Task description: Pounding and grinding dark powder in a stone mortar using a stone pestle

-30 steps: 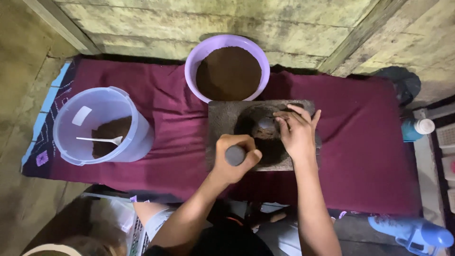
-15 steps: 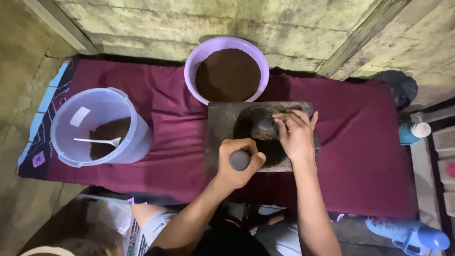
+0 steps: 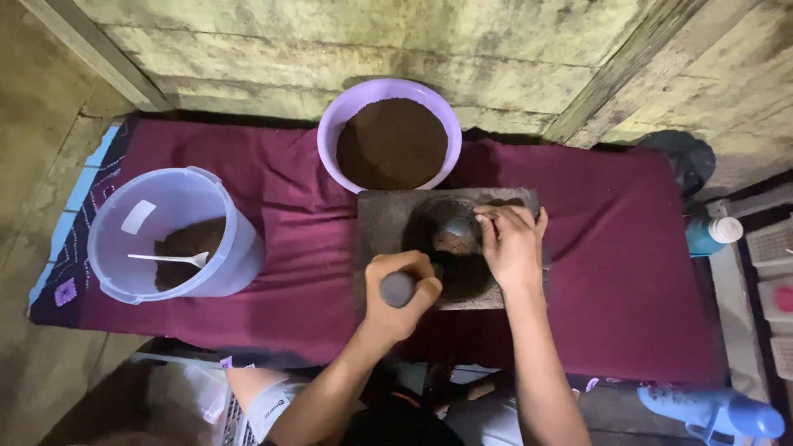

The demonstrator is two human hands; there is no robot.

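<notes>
Pestle (image 3: 399, 289) is standing at the stone slab's (image 3: 382, 223) near edge — left hand (image 3: 398, 293) wrapping it tight. Right hand (image 3: 510, 245) is resting loosely curled on the hollow, clasping nothing; dark powder (image 3: 455, 242) there is looking partly ground.

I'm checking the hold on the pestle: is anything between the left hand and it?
No. The left hand is wrapped straight around the pestle, over the stone mortar. The right hand rests beside it on the mortar, not between them.
</notes>
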